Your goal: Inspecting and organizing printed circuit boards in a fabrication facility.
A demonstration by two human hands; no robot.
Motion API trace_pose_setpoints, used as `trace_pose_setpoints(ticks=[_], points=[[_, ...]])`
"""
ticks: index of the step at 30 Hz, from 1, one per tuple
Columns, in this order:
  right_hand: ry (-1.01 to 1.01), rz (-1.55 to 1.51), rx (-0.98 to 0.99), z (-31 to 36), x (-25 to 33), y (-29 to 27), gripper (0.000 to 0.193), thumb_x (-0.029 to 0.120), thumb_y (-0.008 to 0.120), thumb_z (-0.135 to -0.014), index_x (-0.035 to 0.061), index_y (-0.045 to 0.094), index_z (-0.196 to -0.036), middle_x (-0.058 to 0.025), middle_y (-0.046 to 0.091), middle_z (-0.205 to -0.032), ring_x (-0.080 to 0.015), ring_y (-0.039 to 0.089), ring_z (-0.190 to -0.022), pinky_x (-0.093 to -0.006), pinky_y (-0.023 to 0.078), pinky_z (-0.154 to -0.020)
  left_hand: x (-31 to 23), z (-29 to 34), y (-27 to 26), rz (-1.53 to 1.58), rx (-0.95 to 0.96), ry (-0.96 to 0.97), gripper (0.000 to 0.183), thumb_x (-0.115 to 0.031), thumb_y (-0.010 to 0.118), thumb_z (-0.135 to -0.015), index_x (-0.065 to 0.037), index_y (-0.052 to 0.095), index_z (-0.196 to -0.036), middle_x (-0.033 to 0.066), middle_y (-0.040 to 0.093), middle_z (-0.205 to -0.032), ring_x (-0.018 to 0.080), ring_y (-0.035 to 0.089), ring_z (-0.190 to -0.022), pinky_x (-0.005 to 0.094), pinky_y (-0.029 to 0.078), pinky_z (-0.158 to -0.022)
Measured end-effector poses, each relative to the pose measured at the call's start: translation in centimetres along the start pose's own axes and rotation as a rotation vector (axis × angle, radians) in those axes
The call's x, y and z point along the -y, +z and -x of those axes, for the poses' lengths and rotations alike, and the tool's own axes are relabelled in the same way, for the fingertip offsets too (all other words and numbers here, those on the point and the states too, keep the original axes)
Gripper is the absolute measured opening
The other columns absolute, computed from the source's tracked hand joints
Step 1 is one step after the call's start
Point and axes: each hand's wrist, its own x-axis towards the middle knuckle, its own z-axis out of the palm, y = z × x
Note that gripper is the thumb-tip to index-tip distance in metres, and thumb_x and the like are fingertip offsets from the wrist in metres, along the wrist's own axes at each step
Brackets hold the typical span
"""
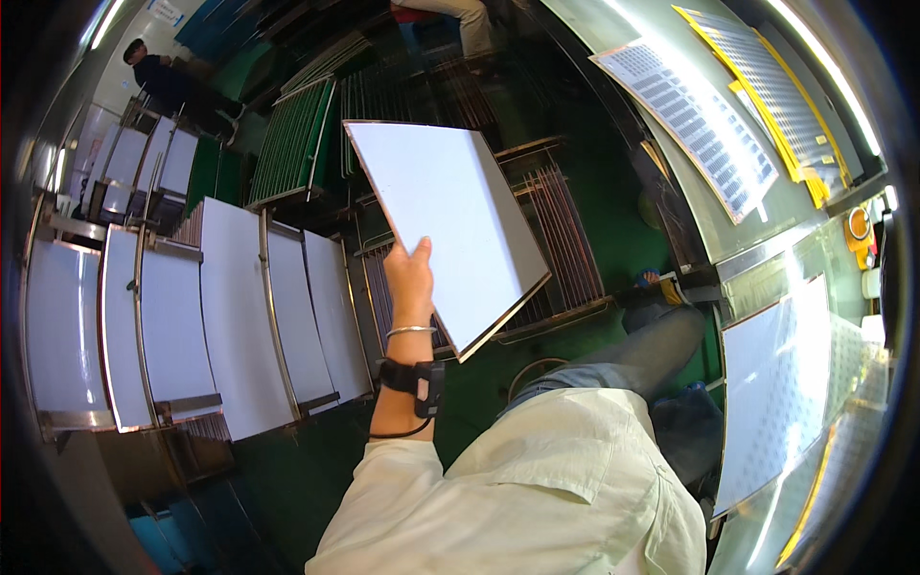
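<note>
My left hand (pixel 410 283) grips the near left edge of a flat white panel (pixel 450 211) with thin copper-coloured edges, its thumb lying over the white face. Tilted, the panel hangs in the air above a slatted rack (pixel 565 230). A second edge shows along its lower right side; I cannot tell whether that is another sheet beneath. The fingers under the panel are hidden. My right hand is out of sight. Left of my arm, several large white panels (pixel 240 316) stand in metal-framed racks.
On my right runs a lit glass-topped table (pixel 747 259) bearing a patterned sheet (pixel 690 125), a yellow-edged sheet (pixel 767 86) and a pale dotted panel (pixel 776 383). A green slatted rack (pixel 297 144) stands beyond my hand. One person (pixel 168 81) is at the far left; another person's leg (pixel 470 24) shows at the top.
</note>
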Motion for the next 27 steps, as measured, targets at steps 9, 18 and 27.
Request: trace_pose_setpoints(ticks=[9, 18, 27], points=[[0.471, 0.096, 0.154, 6.9, -15.3, -5.0, 0.037, 0.024, 0.052, -0.092, 0.008, 0.045, -0.124, -0.0022, 0.055, -0.112, -0.0108, 0.057, -0.095, -0.0195, 0.048, -0.074, 6.6, 0.0, 9.5, -0.342, 0.034, -0.077, 0.017, -0.005, 0.056, -0.079, 0.008, 0.059, -0.09, 0.0242, 0.064, -0.082, 0.0342, 0.064, -0.077, 0.0381, 0.048, -0.07], [0.417, 0.238, -0.068, 10.1, -13.2, -1.8, 0.036, 0.024, 0.053, -0.091, 0.0091, 0.047, -0.123, -0.0011, 0.057, -0.099, -0.0038, 0.056, -0.076, -0.0135, 0.046, -0.063, 12.8, 3.2, 14.6, -0.55, 0.019, -0.018, 0.022, -0.005, 0.052, -0.079, -0.001, 0.059, -0.1, 0.0239, 0.063, -0.085, 0.0429, 0.059, -0.083, 0.0476, 0.047, -0.074], [0.48, 0.281, 0.077, 10.3, -13.3, -2.5, 0.037, 0.023, 0.053, -0.091, 0.0063, 0.045, -0.123, -0.0024, 0.052, -0.097, -0.0009, 0.047, -0.066, -0.011, 0.041, -0.057, 15.2, 4.2, 15.1, -0.554, 0.029, -0.024, 0.022, -0.005, 0.054, -0.079, 0.001, 0.06, -0.1, 0.0246, 0.063, -0.088, 0.0398, 0.061, -0.084, 0.0435, 0.048, -0.075]])
